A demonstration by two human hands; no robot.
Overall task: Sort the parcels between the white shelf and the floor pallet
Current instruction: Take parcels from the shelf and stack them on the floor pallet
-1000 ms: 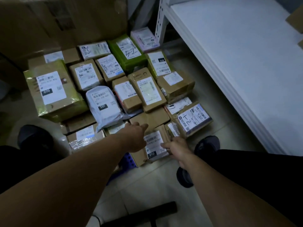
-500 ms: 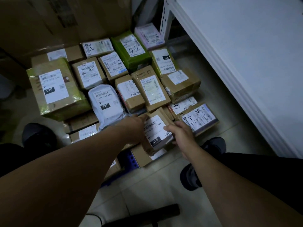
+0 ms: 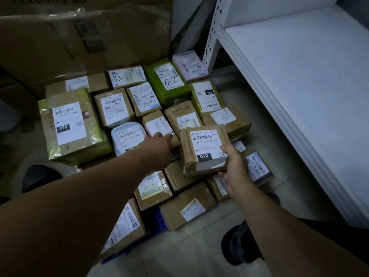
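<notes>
Head view: a large cardboard box [image 3: 79,37] is seen in the upper left of the frame, behind a tight pile of parcels that covers the left and centre. At the left edge of the pile a big parcel wrapped in yellow-green tape [image 3: 71,124] is laid flat, with a label marked 070. Just right of it a white mailer bag [image 3: 127,136] is lying, its lower end hidden by the left forearm. The left hand [image 3: 157,144] is stretched out at the centre of the frame above the pile, fingers extended and nothing held in it. Below that arm a brown parcel marked 3-1 [image 3: 153,188] is seen, and a strip of the blue pallet [image 3: 157,220] is exposed beside the lowest parcels. Higher up, at centre top of the pile, a green parcel marked 5-2 [image 3: 167,80] is lying.

Right of centre, the 010 parcel [image 3: 203,148], a brown taped box, is held tilted above the other parcels. It is gripped at its lower right corner by the right hand [image 3: 233,166], with the thumb pressed on the label's edge and the fingers curled beneath. A dark shoe [image 3: 239,246] is seen on the floor at the lower right. The right side of the frame is filled by the white shelf [image 3: 299,96], on which no parcel is seen in this view.
</notes>
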